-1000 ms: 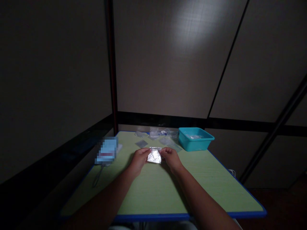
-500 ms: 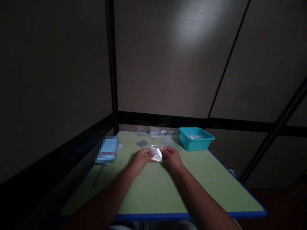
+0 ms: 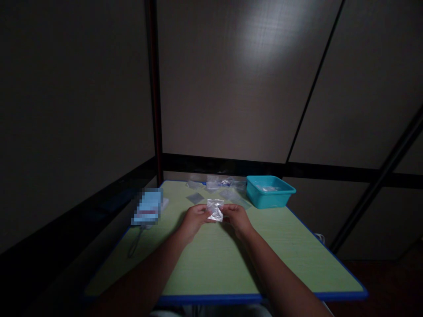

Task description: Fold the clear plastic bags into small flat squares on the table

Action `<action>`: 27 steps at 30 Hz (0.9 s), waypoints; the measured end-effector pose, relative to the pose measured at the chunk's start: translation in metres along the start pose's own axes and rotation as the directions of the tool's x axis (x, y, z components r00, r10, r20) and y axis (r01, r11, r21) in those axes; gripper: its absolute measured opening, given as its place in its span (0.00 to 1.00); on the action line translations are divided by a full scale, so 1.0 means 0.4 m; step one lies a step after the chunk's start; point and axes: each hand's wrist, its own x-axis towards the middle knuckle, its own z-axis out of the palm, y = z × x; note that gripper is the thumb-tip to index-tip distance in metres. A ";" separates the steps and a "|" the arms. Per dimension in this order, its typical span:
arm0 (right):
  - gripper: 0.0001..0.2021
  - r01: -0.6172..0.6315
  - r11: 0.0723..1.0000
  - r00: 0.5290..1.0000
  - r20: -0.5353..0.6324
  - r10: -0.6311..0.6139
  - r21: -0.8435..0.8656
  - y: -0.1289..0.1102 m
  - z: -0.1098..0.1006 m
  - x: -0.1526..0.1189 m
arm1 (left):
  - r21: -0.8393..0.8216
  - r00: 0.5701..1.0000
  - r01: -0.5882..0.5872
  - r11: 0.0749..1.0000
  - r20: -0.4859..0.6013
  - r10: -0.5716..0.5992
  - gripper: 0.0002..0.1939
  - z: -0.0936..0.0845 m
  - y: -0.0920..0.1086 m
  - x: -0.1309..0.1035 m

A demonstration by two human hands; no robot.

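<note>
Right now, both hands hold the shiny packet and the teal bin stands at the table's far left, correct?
Not the side: the head view shows the teal bin at the far right of the table. Left hand and right hand do hold the shiny packet.

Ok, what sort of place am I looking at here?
Probably a dim indoor corner, perhaps a makeshift workspace: a blue-edged green table, a panelled wall behind it, and a turquoise basin on top.

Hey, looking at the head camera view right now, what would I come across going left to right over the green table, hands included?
Pixelated light-blue item, left hand, shiny packet, right hand, teal basin.
</note>
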 end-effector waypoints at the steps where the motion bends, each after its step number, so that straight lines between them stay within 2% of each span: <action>1: 0.14 0.004 1.000 1.000 -0.010 -0.004 -0.002 0.001 -0.001 0.000 | 0.000 1.000 0.003 1.000 -0.001 -0.003 0.21 0.001 0.001 0.000; 10: 0.13 0.046 0.999 0.995 -0.085 -0.048 -0.029 0.011 -0.007 0.012 | 0.008 0.998 0.033 0.999 -0.049 -0.033 0.19 -0.003 0.002 0.003; 17: 0.15 0.034 0.998 0.997 -0.063 -0.037 -0.043 0.015 -0.010 0.012 | 0.009 0.998 0.036 0.999 -0.054 -0.036 0.18 0.000 0.009 -0.003; 27: 0.14 0.057 0.998 0.995 -0.084 -0.060 -0.039 0.012 -0.009 0.012 | 0.038 0.998 0.024 0.999 -0.058 -0.022 0.17 -0.010 -0.007 0.006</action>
